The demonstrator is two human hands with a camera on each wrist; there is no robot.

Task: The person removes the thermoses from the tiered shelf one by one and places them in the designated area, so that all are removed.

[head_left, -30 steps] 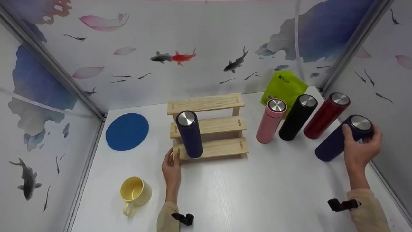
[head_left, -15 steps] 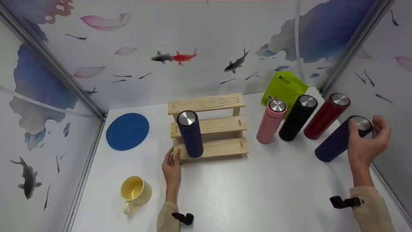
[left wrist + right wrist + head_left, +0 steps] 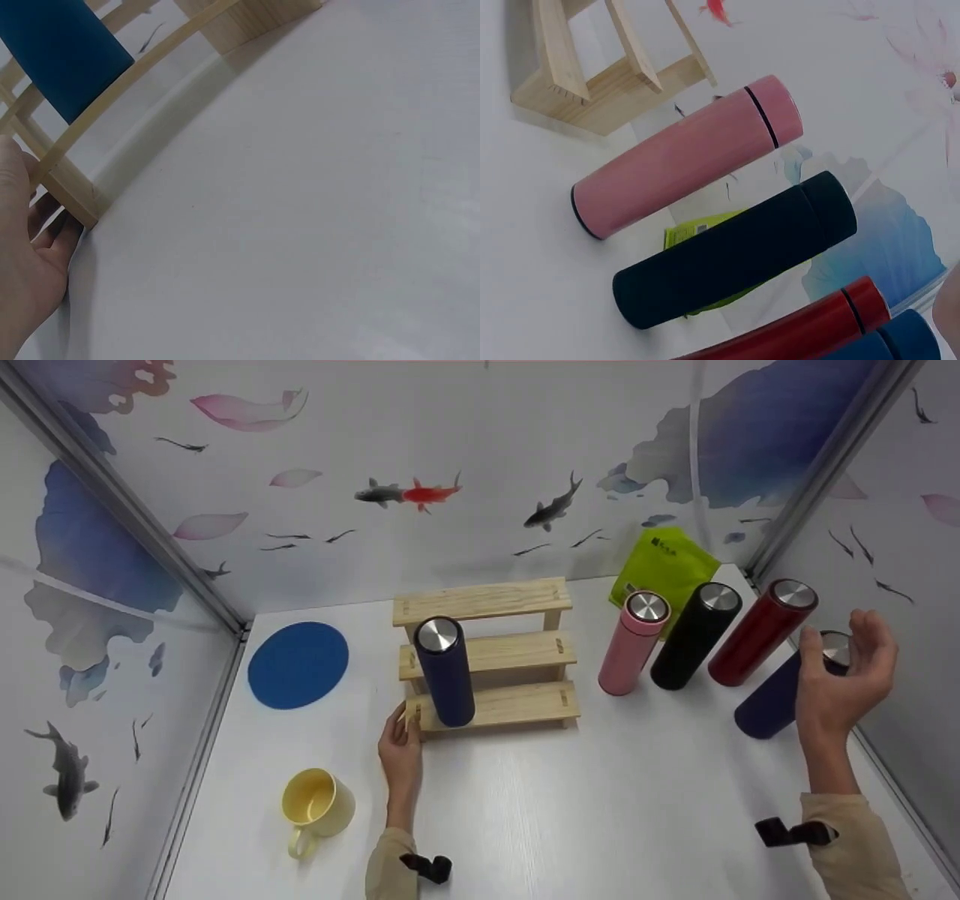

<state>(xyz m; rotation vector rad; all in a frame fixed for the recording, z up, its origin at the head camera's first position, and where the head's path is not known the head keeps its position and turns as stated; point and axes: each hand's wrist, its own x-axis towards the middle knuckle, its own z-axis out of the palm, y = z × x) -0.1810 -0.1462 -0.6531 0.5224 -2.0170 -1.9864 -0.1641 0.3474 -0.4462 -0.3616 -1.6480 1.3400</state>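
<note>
My left hand (image 3: 400,750) grips the lower left corner of a three-step wooden rack (image 3: 495,703). In the left wrist view its thumb lies at the board's end and its fingers pass behind the rack's leg (image 3: 71,196). A dark blue thermos (image 3: 445,679) with a steel lid stands upright on the rack's lowest step. At the far right my right hand (image 3: 844,682) holds nothing, its fingers raised and spread from the thumb. It partly covers a second dark blue thermos (image 3: 769,705) standing behind it on the table.
Red (image 3: 761,634), black (image 3: 694,637) and pink (image 3: 632,649) thermoses stand in a row right of the rack. Behind them leans a lime-green pouch (image 3: 660,559). A blue round mat (image 3: 298,665) and a yellow mug (image 3: 330,810) are at left. Patterned walls enclose the table.
The right hand has let go of the dark blue thermos at right, moved off to the right, then come back left in front of it. The left hand stays on the rack.
</note>
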